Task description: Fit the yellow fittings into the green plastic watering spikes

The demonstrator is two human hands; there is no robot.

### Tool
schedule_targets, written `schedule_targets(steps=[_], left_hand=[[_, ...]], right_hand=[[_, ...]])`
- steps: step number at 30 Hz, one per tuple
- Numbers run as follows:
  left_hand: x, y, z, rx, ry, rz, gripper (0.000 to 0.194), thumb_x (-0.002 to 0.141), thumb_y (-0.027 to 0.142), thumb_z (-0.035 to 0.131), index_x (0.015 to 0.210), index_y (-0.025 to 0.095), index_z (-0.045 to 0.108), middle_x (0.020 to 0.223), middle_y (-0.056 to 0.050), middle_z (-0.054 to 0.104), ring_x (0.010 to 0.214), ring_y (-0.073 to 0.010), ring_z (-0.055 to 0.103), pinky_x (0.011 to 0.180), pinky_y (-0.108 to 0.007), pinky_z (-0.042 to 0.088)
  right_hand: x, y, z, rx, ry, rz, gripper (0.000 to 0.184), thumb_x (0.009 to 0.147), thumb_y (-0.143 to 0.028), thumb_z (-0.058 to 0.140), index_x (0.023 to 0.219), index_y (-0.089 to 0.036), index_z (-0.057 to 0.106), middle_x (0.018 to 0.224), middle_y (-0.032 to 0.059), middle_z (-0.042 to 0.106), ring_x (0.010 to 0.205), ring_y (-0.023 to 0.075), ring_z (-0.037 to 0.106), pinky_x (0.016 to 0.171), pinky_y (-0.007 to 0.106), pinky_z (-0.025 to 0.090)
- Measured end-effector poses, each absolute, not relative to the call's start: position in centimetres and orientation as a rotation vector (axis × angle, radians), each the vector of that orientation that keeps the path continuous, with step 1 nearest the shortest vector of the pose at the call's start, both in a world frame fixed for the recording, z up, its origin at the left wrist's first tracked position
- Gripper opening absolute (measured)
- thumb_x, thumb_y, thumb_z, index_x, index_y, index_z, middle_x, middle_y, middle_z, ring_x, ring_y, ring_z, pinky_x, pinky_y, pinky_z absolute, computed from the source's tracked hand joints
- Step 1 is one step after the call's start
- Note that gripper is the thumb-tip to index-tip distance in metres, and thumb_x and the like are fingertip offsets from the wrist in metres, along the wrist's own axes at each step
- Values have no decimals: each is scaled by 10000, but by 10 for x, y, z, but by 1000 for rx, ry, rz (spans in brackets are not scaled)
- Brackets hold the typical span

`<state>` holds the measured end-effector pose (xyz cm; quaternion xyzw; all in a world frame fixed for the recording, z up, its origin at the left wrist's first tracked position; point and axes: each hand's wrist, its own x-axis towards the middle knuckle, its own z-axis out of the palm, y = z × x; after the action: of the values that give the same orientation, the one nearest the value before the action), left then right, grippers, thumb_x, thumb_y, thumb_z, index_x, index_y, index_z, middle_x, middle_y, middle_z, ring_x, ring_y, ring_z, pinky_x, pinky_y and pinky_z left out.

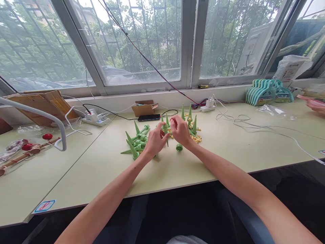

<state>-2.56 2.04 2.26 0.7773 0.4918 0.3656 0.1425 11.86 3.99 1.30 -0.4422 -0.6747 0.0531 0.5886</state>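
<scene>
Over the middle of the table, my left hand point(156, 139) is closed round a green plastic spike point(167, 141) whose pointed end juts downward. Beside it my right hand point(180, 130) has its fingers bent together near the spike's upper part; what they pinch is hidden. Left of my hands lies a heap of green spikes and tubes point(139, 140). Several green spikes point(194, 125) stand upright behind my right hand, among small yellow plastic pieces point(196, 138). A short green ring-shaped cap point(179, 147) sits on the table just below my right hand.
A black phone point(149, 117) lies before a small open cardboard box point(144, 108). Power strips point(98, 119) and white cables point(243, 118) cross the table point(228, 152). Teal hangers point(264, 92) stand back right, near another person's hand point(317, 105). A white metal bar point(61, 130) rises at left.
</scene>
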Motion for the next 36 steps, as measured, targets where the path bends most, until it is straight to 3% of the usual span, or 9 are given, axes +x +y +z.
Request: schedule_targets(steps=[11,36], left_hand=[[-26,17,26,2218,1428,1146,428,834,311,597,1249,233,529,696,41,635,546,-121,554,652,-256,457],[-27,20,26,2130,1441,1266,406,835,340,620,1215,229,530,723,35,639,565,-117,599,641,-249,463]], right_hand=[[118,42,10,-988,-1691,204,165,909,-228,398,830,-197,539,696,0,532,616,148,472,631,275,372],[118,42,10,-972,-1674,160,162,906,-222,421,810,-191,548,716,5,549,625,138,481,638,266,386]])
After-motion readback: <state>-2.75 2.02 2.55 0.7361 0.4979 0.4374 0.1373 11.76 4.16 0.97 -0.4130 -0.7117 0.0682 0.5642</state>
